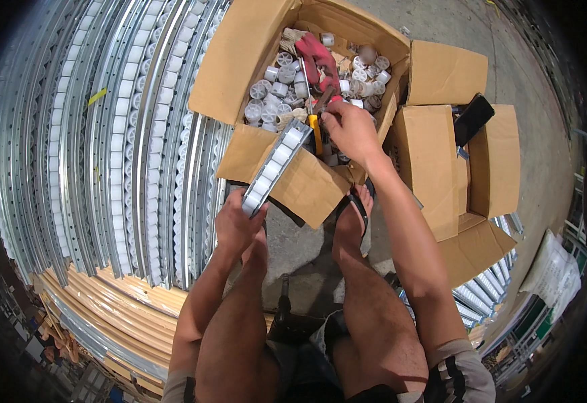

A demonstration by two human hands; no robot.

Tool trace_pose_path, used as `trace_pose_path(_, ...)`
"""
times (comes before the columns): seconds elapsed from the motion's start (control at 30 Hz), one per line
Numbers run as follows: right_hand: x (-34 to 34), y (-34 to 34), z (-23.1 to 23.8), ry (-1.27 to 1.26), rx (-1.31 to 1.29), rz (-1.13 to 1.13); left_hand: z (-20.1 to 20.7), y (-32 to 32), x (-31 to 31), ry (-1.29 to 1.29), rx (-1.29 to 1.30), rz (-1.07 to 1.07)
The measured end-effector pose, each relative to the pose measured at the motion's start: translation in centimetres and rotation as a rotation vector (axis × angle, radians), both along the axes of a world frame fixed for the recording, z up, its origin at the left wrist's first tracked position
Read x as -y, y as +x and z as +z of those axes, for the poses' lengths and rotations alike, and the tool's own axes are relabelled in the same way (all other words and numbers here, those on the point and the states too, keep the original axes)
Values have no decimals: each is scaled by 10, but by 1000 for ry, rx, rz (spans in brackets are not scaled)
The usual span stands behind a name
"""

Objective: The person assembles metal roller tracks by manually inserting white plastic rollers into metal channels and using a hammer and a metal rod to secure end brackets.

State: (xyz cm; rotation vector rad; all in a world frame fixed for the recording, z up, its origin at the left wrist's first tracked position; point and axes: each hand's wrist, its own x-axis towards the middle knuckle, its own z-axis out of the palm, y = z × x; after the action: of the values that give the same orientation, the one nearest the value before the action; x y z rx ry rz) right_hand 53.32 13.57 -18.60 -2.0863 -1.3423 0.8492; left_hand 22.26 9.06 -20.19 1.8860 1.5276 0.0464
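Observation:
My left hand (237, 225) is wrapped round the near end of a short metal roller track (273, 164) with a row of white wheels, which slants up over a box flap. My right hand (354, 131) is over the near side of an open cardboard box (239, 60), its fingertips pinched together. What they hold, if anything, is too small to make out. Just left of those fingers lies a tool with a yellow and black handle (315, 127). Loose white plastic wheels (280, 89) and a red work glove (317, 57) fill the box.
Long metal roller tracks (118, 134) are stacked on the left, above tan strips (118, 302). A second open cardboard box (431, 168) stands on the right, with a black phone-like device (473, 119) at its edge. More roller tracks (485, 292) lie beyond my right arm.

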Motion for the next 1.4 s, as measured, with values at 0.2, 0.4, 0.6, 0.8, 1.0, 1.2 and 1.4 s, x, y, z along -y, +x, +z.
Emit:
trace_pose_path(0.2,-5,9,-10,56,291,87,36,2,-13,-128,48,131)
trace_pose_path(0.4,-42,44,-29,-18,303,-94,18,-10,-22,37,66,50)
trace_pose_path(0.6,-92,42,-40,-85,492,1,23,2,-18,-45,158,138)
trace_pose_path(0.8,-124,92,17,94,384,-411,19,-13,-19,-95,7,124)
trace_pose_path(1.0,-119,112,45,100,497,-228,18,-24,-14,-55,70,175)
trace_pose_path(1.2,-90,95,37,58,356,105,15,-47,-6,22,116,208)
trace_pose_path(1.4,-35,51,57,-442,581,573,29,-47,-9,-49,81,270)
